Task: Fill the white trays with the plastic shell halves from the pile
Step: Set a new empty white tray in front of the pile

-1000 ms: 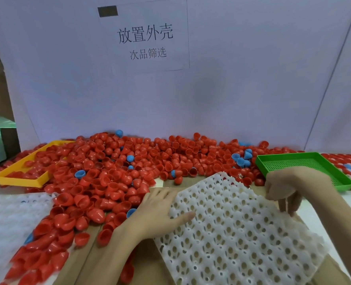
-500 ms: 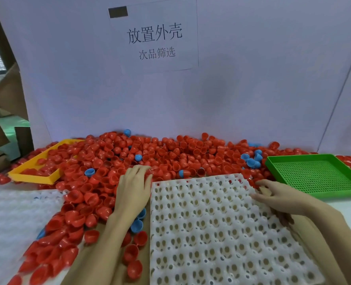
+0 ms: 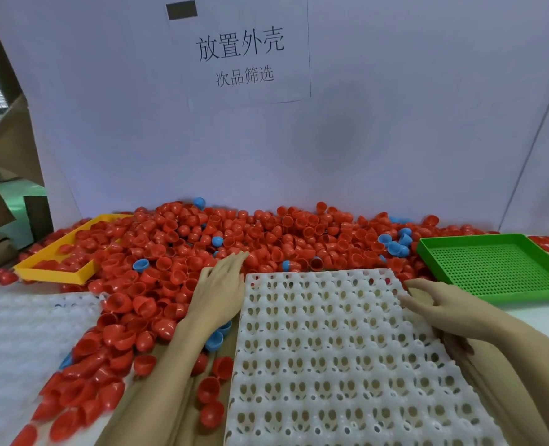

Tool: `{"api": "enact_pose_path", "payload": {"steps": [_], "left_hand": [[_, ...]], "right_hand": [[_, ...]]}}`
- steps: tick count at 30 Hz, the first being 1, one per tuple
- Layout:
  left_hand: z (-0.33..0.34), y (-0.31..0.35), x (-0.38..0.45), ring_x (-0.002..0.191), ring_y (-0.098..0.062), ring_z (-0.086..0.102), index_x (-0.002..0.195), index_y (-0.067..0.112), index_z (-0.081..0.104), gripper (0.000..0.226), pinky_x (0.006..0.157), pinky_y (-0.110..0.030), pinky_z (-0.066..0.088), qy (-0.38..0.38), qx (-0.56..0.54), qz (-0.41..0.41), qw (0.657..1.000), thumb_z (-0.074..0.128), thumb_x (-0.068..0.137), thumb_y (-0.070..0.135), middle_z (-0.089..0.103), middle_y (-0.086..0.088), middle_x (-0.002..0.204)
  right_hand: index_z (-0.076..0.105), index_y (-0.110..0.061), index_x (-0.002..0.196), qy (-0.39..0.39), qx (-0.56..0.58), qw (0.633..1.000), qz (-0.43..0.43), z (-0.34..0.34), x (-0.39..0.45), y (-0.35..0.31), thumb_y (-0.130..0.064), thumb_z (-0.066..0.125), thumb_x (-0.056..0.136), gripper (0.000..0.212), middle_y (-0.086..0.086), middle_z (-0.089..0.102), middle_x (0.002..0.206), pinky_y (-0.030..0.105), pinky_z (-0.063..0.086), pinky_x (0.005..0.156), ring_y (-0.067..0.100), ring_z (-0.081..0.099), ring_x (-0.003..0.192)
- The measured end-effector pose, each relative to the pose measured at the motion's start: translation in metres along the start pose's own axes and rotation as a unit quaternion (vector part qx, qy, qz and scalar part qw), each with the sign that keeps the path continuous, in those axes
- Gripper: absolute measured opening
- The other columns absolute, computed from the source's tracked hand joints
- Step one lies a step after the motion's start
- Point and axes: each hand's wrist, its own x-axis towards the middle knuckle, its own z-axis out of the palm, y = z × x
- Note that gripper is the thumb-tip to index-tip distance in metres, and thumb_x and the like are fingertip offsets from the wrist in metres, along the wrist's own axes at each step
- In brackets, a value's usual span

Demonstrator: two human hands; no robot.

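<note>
- Head view: empty white tray [image 3: 331, 355] at 6 o'clock; shell pile [image 3: 234, 239] at 12.
- Left hand [image 3: 217, 291] flat, released, on shells; right hand [image 3: 440, 304] released, steadying the tray edge.
- Step: tray placed. Next: gather shells, seat in cells.

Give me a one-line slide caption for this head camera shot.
Left hand reaches into the pile of red plastic shell halves while right hand steadies an empty white perforated plastic tray.
</note>
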Motion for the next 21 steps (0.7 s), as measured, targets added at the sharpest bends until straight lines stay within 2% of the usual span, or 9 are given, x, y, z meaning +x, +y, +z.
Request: {"api": "enact_pose_path", "payload": {"steps": [1, 3, 4, 5, 7, 11, 14, 18, 21], "left_hand": [[0.001, -0.002, 0.002, 0.154, -0.013, 0.027, 0.164, 0.024, 0.025, 0.056, 0.126, -0.041, 0.018, -0.009, -0.005, -0.016, 1.000, 0.036, 0.110, 0.028, 0.034, 0.002, 0.168], [0.002, -0.003, 0.006, 0.149, -0.017, 0.033, 0.164, 0.022, 0.024, 0.059, 0.124, -0.043, 0.020, -0.022, 0.026, -0.031, 0.999, 0.037, 0.108, 0.034, 0.037, 0.002, 0.164], [0.003, -0.004, 0.007, 0.146, -0.018, 0.035, 0.163, 0.023, 0.027, 0.059, 0.123, -0.043, 0.022, -0.026, 0.047, -0.035, 0.998, 0.038, 0.107, 0.035, 0.038, 0.002, 0.162], [0.004, -0.004, 0.009, 0.143, -0.019, 0.035, 0.162, 0.024, 0.029, 0.058, 0.121, -0.042, 0.023, -0.026, 0.060, -0.039, 0.997, 0.039, 0.106, 0.036, 0.039, 0.003, 0.159], [0.006, -0.005, 0.011, 0.140, -0.020, 0.036, 0.159, 0.024, 0.035, 0.057, 0.119, -0.041, 0.025, -0.021, 0.066, -0.052, 0.996, 0.042, 0.105, 0.038, 0.040, 0.002, 0.154], [0.008, -0.008, 0.014, 0.134, -0.018, 0.038, 0.149, 0.024, 0.046, 0.048, 0.115, -0.038, 0.028, -0.012, 0.065, -0.060, 0.996, 0.047, 0.104, 0.039, 0.043, 0.003, 0.146], [0.009, -0.008, 0.013, 0.127, -0.015, 0.044, 0.136, 0.027, 0.051, 0.034, 0.111, -0.036, 0.031, 0.003, 0.044, -0.059, 0.997, 0.049, 0.103, 0.034, 0.050, 0.008, 0.137], [0.008, -0.008, 0.010, 0.115, -0.012, 0.049, 0.116, 0.034, 0.046, 0.017, 0.101, -0.033, 0.030, 0.016, 0.011, -0.052, 0.998, 0.050, 0.100, 0.027, 0.055, 0.016, 0.115], [0.008, -0.007, 0.009, 0.114, -0.012, 0.045, 0.121, 0.031, 0.048, 0.020, 0.102, -0.034, 0.031, 0.016, 0.030, -0.048, 0.998, 0.049, 0.101, 0.031, 0.054, 0.014, 0.123]], "right_hand": [[0.044, -0.021, 0.155, 0.020, 0.007, 1.000, 0.001, -0.002, -0.002, -0.001, -0.067, 0.046, 0.098, 0.073, -0.007, 0.061, 0.144, 0.023, 0.047, 0.101, 0.003, 0.061, 0.120], [0.056, -0.018, 0.145, 0.074, 0.037, 0.997, -0.009, -0.003, -0.001, 0.000, -0.058, 0.046, 0.102, 0.059, -0.019, 0.075, 0.084, 0.006, 0.049, 0.066, -0.014, 0.066, 0.070], [0.060, -0.018, 0.138, 0.110, 0.048, 0.993, -0.020, -0.002, 0.001, 0.000, -0.049, 0.048, 0.105, 0.048, -0.021, 0.069, 0.061, 0.008, 0.046, 0.054, -0.013, 0.061, 0.052], [0.064, -0.017, 0.132, 0.149, 0.055, 0.987, -0.032, 0.000, 0.002, -0.001, -0.042, 0.050, 0.106, 0.038, -0.021, 0.066, 0.054, 0.013, 0.046, 0.050, -0.007, 0.060, 0.045], [0.067, -0.018, 0.126, 0.206, 0.058, 0.975, -0.052, 0.005, 0.003, -0.006, -0.034, 0.054, 0.106, 0.029, -0.010, 0.068, 0.057, 0.023, 0.047, 0.055, 0.003, 0.062, 0.046], [0.067, -0.023, 0.126, 0.237, 0.031, 0.966, -0.094, 0.018, 0.004, -0.021, -0.030, 0.056, 0.105, 0.024, -0.005, 0.059, 0.048, 0.019, 0.035, 0.045, 0.007, 0.052, 0.043], [0.065, -0.025, 0.127, 0.236, 0.022, 0.965, -0.111, 0.024, 0.005, -0.027, -0.032, 0.052, 0.107, 0.025, -0.001, 0.057, 0.046, 0.022, 0.033, 0.047, 0.008, 0.051, 0.043], [0.066, -0.025, 0.125, 0.247, -0.025, 0.963, -0.102, 0.031, 0.004, -0.033, -0.030, 0.050, 0.108, 0.024, -0.006, 0.050, 0.043, 0.020, 0.027, 0.046, 0.010, 0.045, 0.038], [0.070, -0.023, 0.119, 0.261, -0.032, 0.960, -0.096, 0.034, 0.003, -0.036, -0.026, 0.054, 0.106, 0.021, -0.010, 0.044, 0.041, 0.023, 0.027, 0.044, 0.008, 0.037, 0.035]]}}
